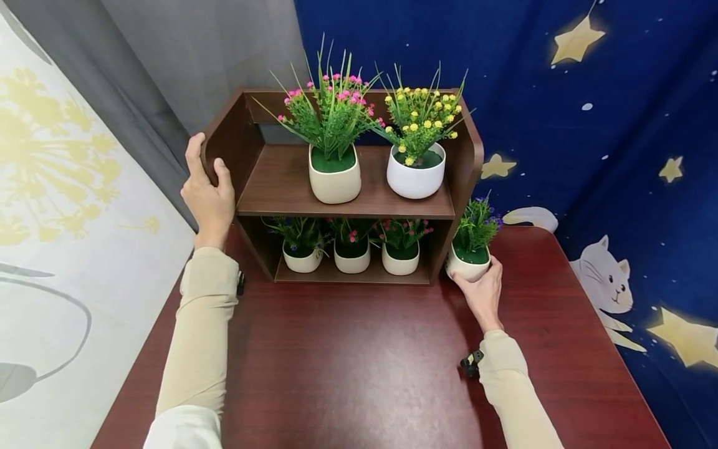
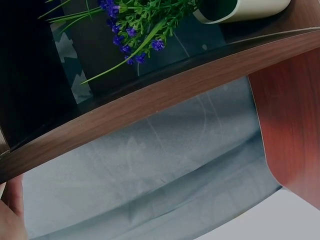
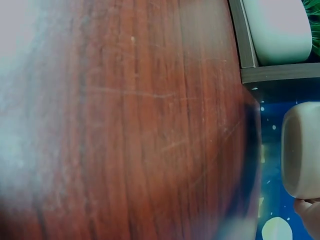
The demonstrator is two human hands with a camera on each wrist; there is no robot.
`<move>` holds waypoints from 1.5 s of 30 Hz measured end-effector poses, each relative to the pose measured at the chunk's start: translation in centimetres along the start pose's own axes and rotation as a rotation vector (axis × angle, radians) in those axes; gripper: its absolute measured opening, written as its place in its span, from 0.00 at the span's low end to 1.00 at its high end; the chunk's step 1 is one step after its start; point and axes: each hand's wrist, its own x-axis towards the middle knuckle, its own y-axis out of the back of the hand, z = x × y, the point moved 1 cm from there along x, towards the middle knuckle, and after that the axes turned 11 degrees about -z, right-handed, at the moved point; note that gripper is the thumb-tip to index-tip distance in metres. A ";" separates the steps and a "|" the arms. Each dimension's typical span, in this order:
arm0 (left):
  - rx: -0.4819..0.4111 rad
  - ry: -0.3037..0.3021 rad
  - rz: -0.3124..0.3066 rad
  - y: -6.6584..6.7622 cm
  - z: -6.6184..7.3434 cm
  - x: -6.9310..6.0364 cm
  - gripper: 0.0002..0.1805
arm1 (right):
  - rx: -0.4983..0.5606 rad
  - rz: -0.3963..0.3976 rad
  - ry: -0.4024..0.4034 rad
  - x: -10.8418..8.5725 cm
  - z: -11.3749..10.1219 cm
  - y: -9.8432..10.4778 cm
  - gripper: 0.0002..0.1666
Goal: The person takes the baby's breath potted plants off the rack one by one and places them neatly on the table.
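Observation:
A brown two-tier wooden shelf (image 1: 344,216) stands on the table. My left hand (image 1: 210,196) grips the front edge of its left side panel, thumb and fingers on either side; part of that hand shows at the lower left corner of the left wrist view. Right of the shelf, my right hand (image 1: 483,288) holds a small white pot (image 1: 470,265) of purple flowers (image 1: 479,224). In the right wrist view the underside of this pot (image 3: 292,150) shows, raised off the table. Some right fingers are hidden behind it.
The upper tier holds a cream pot of pink flowers (image 1: 335,184) and a white pot of yellow flowers (image 1: 416,178). Three small potted plants (image 1: 352,259) line the lower tier. A reddish-brown table (image 1: 348,362) lies underneath; a blue star-patterned curtain (image 1: 561,137) hangs behind.

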 end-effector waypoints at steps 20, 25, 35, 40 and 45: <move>0.011 -0.002 0.011 -0.2 0.0 0.0 0.22 | 0.036 -0.054 -0.015 1.4 0.4 -1.7 0.51; 0.013 0.000 0.009 -0.2 0.0 0.0 0.22 | 0.045 -0.060 -0.017 1.6 0.6 -2.0 0.51; 0.032 -0.005 0.016 -0.2 0.0 -0.1 0.22 | 0.050 -0.113 -0.042 1.8 0.9 -2.6 0.50; 0.033 -0.008 0.017 -0.2 0.0 -0.1 0.22 | 0.040 -0.151 -0.049 1.7 1.1 -2.7 0.50; 0.024 -0.003 0.019 -0.2 0.0 -0.1 0.22 | 0.041 -0.176 -0.039 1.9 1.3 -2.7 0.50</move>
